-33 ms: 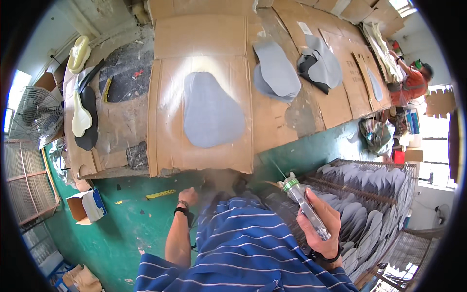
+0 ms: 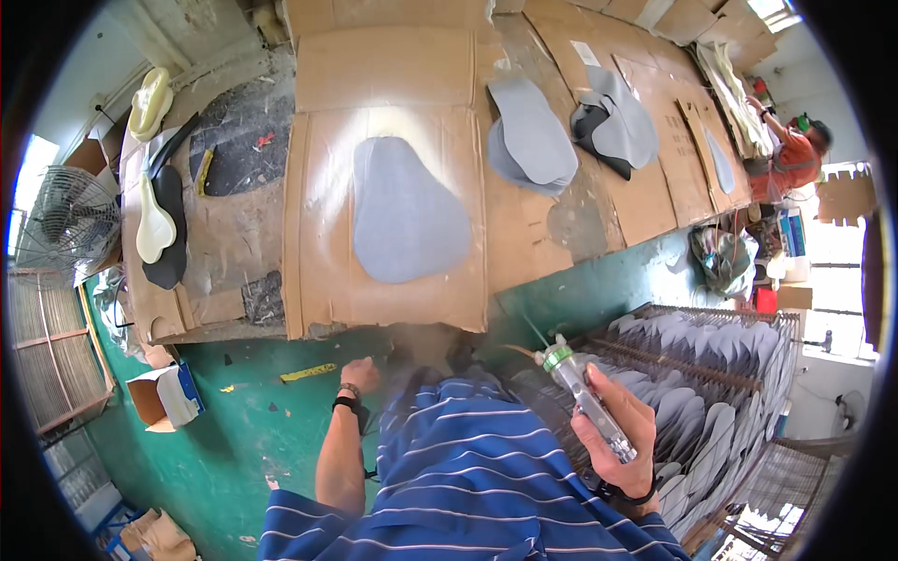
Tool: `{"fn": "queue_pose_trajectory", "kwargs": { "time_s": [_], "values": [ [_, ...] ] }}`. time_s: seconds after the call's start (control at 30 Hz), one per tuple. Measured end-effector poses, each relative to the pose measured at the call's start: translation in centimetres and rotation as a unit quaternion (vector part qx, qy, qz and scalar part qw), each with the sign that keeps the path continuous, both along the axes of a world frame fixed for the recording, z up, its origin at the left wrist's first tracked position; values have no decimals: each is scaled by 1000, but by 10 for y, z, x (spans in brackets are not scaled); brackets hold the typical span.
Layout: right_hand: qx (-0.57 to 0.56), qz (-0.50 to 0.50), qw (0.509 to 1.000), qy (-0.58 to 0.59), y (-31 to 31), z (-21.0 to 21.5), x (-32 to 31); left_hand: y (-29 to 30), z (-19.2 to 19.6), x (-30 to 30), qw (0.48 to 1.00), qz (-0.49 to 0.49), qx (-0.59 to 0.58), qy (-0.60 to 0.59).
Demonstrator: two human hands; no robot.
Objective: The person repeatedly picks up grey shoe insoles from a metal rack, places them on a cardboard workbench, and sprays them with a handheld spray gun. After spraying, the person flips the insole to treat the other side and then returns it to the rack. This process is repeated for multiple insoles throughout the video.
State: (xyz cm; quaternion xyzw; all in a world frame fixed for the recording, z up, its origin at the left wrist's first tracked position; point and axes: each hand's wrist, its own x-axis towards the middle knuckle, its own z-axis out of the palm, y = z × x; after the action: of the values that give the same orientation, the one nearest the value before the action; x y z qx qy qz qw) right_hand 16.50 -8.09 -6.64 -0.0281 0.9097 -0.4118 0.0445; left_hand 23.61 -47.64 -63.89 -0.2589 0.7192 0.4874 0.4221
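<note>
My right hand (image 2: pixel 625 438) is wrapped around a metal spray gun (image 2: pixel 582 391) with a green collar, its nozzle aimed at the table's front edge. A faint haze hangs there. My left hand (image 2: pixel 360 375), with a black wristband, hangs low below the table's edge with its fingers curled and nothing in it. On the table ahead, a grey pear-shaped sheet (image 2: pixel 407 210) lies flat on a cardboard sheet (image 2: pixel 318 271), apart from both hands.
Stacks of grey cut pieces (image 2: pixel 533 131) and grey and black ones (image 2: pixel 613 122) lie further right. Cream and black pieces (image 2: pixel 154 229) lie at the left end. A fan (image 2: pixel 65 220) stands left, a wire rack of grey soles (image 2: pixel 720 374) right. A person in orange (image 2: pixel 790 159) works at the far right.
</note>
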Motion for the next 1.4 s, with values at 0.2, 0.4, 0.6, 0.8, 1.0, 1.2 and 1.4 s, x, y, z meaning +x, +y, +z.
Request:
{"fn": "queue_pose_trajectory", "kwargs": {
  "time_s": [0.2, 0.4, 0.6, 0.8, 1.0, 1.2, 1.4],
  "values": [
    [12, 17, 996, -86, -9, 0, 9, -2, 40, -35, 968, 225, 80, -79],
    [-26, -34, 999, 24, -27, -9, 1, -2, 29, -37, 976, 186, 62, -97],
    [-16, -119, 993, -15, -24, -6, 17, -6, 35, -43, 981, 156, 59, -100],
    [-12, -57, 993, -99, -21, -6, 37, -20, 31, -42, 985, 148, 29, -86],
    [-57, 10, 997, -59, -45, -13, 15, -16, 30, -45, 985, 151, 17, -84],
    [-54, -50, 997, 27, -39, -27, -2, -2, 41, -48, 982, 172, 31, -74],
    [-56, -88, 995, 10, -17, -30, 6, 1, 30, -32, 978, 188, 35, -85]
  ]
}}
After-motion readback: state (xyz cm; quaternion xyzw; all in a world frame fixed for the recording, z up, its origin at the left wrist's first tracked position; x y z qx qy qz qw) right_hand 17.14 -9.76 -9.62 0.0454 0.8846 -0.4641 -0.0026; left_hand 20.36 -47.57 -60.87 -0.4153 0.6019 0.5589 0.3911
